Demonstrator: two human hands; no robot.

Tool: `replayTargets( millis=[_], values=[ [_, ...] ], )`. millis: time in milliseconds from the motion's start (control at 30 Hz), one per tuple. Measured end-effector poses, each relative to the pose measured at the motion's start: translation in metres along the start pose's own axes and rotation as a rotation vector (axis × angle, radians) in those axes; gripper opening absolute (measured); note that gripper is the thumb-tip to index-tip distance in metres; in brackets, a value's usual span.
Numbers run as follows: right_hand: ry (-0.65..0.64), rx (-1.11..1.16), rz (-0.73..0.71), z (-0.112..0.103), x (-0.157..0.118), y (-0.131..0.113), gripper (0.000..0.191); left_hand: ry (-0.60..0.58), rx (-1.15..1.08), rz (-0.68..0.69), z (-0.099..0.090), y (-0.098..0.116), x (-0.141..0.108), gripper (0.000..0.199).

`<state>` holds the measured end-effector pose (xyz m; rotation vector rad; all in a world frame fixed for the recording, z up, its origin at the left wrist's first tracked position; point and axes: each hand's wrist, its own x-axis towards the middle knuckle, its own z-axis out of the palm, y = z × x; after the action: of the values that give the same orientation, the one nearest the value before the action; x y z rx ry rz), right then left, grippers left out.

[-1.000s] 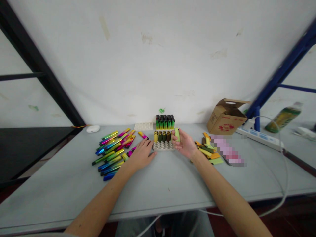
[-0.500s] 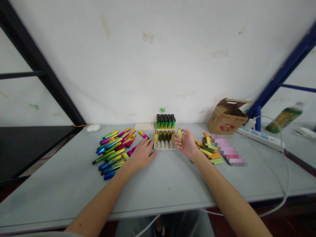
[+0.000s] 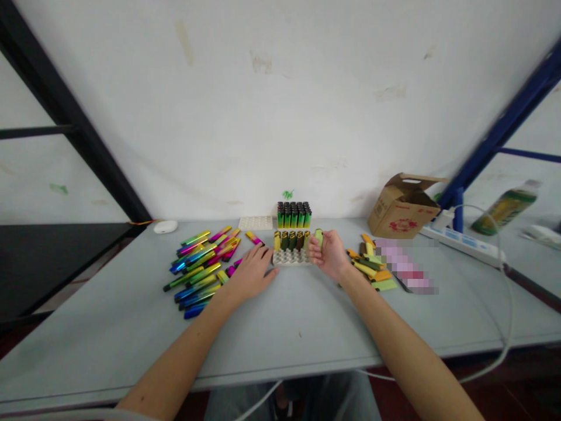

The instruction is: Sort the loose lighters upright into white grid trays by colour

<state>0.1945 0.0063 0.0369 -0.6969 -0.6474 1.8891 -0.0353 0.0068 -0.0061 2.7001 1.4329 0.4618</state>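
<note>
In the middle of the table a white tray with holes (image 3: 291, 258) carries a row of upright lighters (image 3: 293, 241) in yellow, olive and brown along its far side. My left hand (image 3: 255, 272) lies palm down at the tray's left edge, fingers stretched out and holding nothing. Beside the tray's right edge, my right hand (image 3: 332, 257) is closed on a pale green lighter (image 3: 319, 237), held upright between thumb and fingers. Behind the tray stands a block of green-and-black lighters (image 3: 294, 216) in close rows.
Shiny multicoloured lighters (image 3: 199, 275) lie piled on the left. Yellow, orange and green lighters (image 3: 371, 268) lie on the right, near a blurred pink object (image 3: 405, 266). Farther back are another white tray (image 3: 256, 223), a cardboard box (image 3: 401, 210), a power strip (image 3: 464, 245) and a white case (image 3: 165, 227).
Hardly anything differs. My right hand still holds the pale green lighter at almost the same spot, and my left hand stays in place.
</note>
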Motion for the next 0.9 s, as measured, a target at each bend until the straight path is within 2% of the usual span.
replayTargets(
  millis=[433,733,900],
  values=[
    [-0.071,0.037,-0.084,-0.0050,0.0008,0.0015,0.022,-0.021,0.019,-0.005,-0.0034,0.0024,0.0003,0.048],
    [-0.136,0.058,-0.035,-0.0028,0.0001,0.0036,0.022,-0.005,-0.007,-0.004,-0.0005,0.0007,0.0007,0.049],
    [-0.165,0.074,-0.076,-0.0020,-0.0006,0.0046,0.026,-0.027,0.022,-0.007,-0.0035,0.0035,0.0007,0.051]
  ],
)
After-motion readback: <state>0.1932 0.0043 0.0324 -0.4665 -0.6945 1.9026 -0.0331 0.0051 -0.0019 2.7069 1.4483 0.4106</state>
